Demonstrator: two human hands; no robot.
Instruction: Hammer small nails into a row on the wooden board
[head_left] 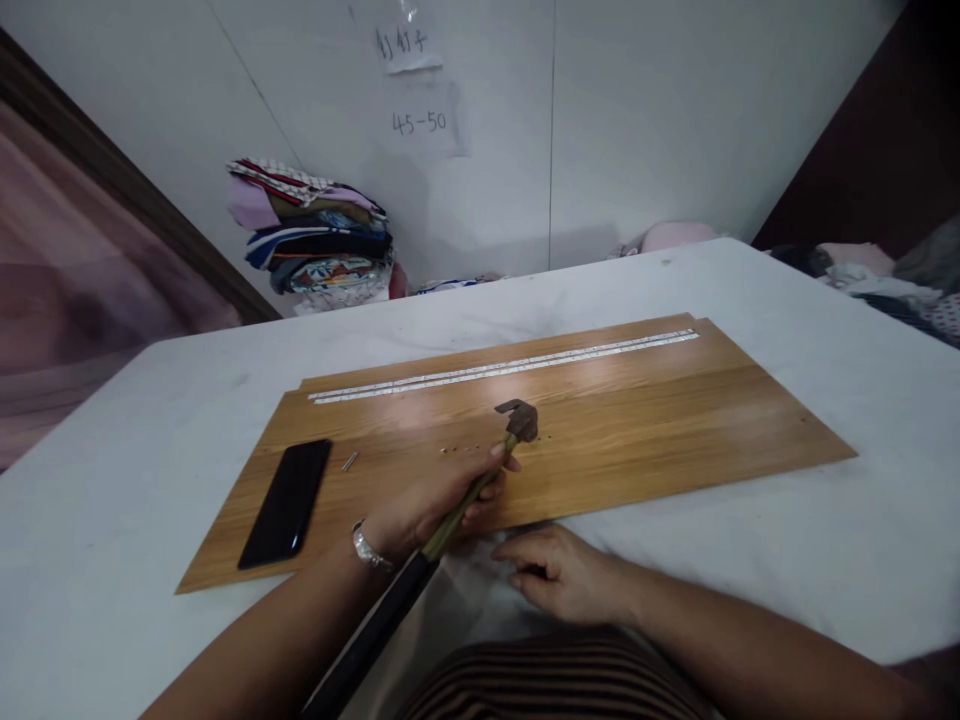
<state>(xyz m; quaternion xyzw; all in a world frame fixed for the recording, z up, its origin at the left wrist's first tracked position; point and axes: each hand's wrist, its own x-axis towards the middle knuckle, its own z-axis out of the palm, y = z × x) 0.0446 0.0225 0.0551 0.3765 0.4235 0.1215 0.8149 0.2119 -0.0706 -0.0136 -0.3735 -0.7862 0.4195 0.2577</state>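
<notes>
My left hand (439, 505) is wrapped round the wooden handle of a hammer (519, 420), and a bracelet shows at the wrist. The hammer's metal head hovers just over a long wooden board (675, 425), above a short row of tiny nails (459, 450) set in the wood. My right hand (562, 577) rests on the white table (825, 560) at the board's near edge. Its fingers are curled under the thumb, and what they hold, if anything, is hidden.
A black phone (287, 503) lies on the board's left end with a loose nail (349, 461) beside it. Two thin metal strips (510, 366) run along the board's far side. Folded cloths (315, 235) are stacked against the wall behind.
</notes>
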